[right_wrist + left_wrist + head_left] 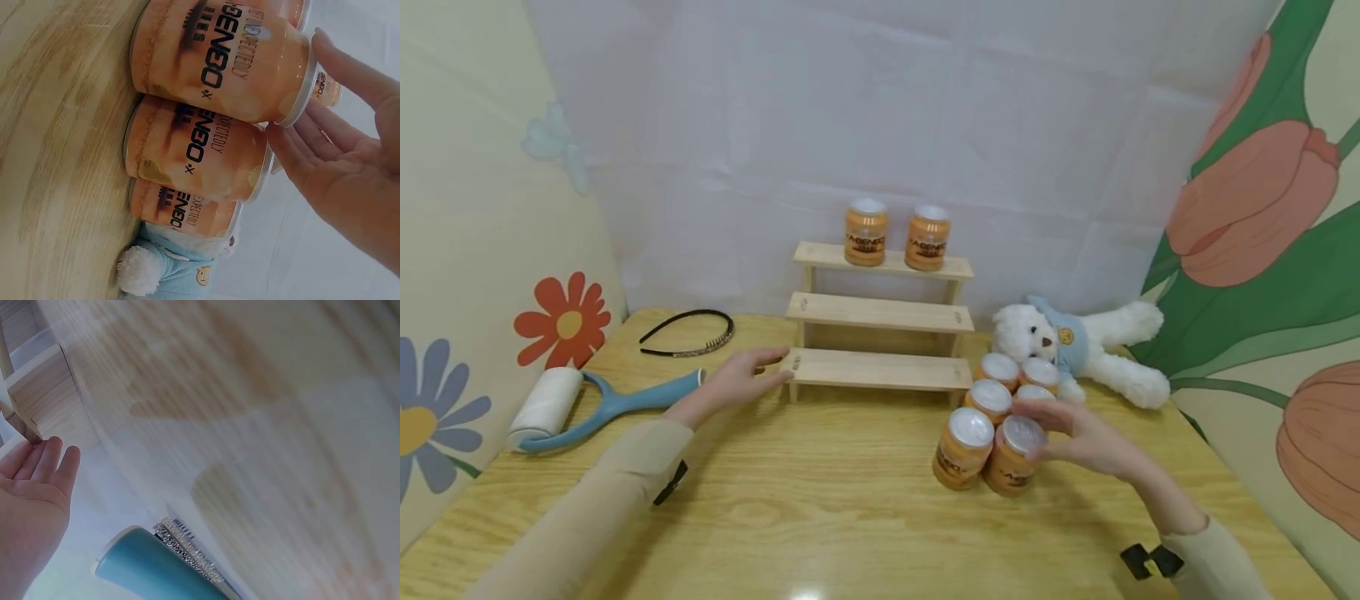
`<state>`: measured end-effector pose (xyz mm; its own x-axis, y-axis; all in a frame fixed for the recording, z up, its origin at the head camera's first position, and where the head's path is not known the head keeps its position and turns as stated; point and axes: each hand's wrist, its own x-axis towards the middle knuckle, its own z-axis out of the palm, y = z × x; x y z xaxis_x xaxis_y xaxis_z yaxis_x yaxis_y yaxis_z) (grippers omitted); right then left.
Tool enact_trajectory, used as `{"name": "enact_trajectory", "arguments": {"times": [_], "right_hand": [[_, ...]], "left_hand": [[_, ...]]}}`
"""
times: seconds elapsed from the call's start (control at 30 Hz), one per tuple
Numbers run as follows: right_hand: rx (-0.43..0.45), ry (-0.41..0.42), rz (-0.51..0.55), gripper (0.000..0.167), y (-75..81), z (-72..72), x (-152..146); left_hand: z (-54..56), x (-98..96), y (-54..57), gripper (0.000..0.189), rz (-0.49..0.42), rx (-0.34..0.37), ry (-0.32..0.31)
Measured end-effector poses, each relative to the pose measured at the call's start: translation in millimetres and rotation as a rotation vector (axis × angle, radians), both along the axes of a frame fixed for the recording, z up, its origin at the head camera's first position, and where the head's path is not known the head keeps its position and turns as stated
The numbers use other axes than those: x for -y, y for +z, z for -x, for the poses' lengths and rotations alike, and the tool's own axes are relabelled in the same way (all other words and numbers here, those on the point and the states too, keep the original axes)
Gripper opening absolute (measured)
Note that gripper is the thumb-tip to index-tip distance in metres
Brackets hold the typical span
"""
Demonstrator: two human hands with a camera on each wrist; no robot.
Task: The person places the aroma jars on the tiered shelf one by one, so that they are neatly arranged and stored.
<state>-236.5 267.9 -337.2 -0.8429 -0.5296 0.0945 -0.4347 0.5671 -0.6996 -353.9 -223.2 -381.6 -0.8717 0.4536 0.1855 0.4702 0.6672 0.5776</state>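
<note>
My left hand (747, 379) rests its fingertips at the left end of the lowest step of a wooden three-tier display stand (880, 368). In the left wrist view the fingers of that hand (37, 494) are nearly straight at the step's corner. A group of several orange cans with pale lids stands right of the stand. Around the lid of the near right can (1011, 465), my right hand (1086, 437) has thumb and fingers spread. The right wrist view shows this hand (356, 156) beside the can's rim, fingers fairly straight. Firm contact is unclear.
Two orange cans, left (866, 233) and right (928, 239), stand on the top step. A white plush bear (1120, 350) lies behind the grouped cans. At left are a blue-handled lint roller (617, 404) and a black headband (688, 352). A white cloth (880, 108) hangs behind.
</note>
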Motion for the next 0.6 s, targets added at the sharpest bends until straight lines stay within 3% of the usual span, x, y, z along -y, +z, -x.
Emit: {"name": "enact_trajectory", "arguments": {"times": [0.17,0.37,0.47,0.6], "right_hand": [[-0.12,-0.087,-0.067,0.063,-2.1,-7.5,7],[-0.201,-0.177,-0.086,0.063,-6.6,-17.0,16],[-0.198,-0.208,-0.084,0.065,-11.2,-19.4,17],[-0.123,-0.248,-0.069,0.074,-16.7,-21.0,17]], "left_hand": [[0.7,0.3,-1.2,0.063,-0.004,-0.01,-0.006],[-0.9,-0.3,-0.6,0.063,-0.008,-0.001,0.002],[-1.4,-0.1,-0.8,0.064,-0.004,0.005,0.006],[-1.7,-0.3,-0.3,0.065,-0.005,0.009,0.009]]}}
